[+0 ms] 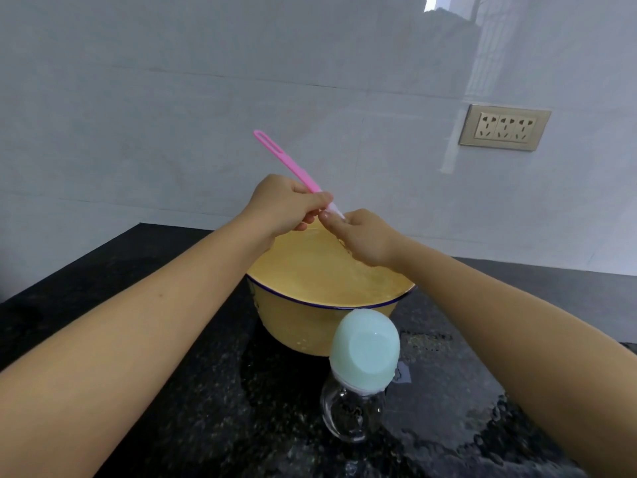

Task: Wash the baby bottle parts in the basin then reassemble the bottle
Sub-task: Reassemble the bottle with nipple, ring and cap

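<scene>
One pink brush [286, 163]: long axis diagonal, loop end pointing up-left toward the wall, working end down-right. Left hand [282, 205] grips its handle above the yellow basin [293, 326]. Right hand [365, 236] is curled at the brush's lower tip; whether it holds anything, can't tell. Basin holds water. Clear bottle [351, 412] with mint cap [365, 350] stands on the black counter [172, 408], just in front of the basin.

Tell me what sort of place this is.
Probably a home kitchen: a dark speckled stone counter, a glossy tiled wall with a socket panel, and a yellow basin standing beside a baby bottle.
</scene>
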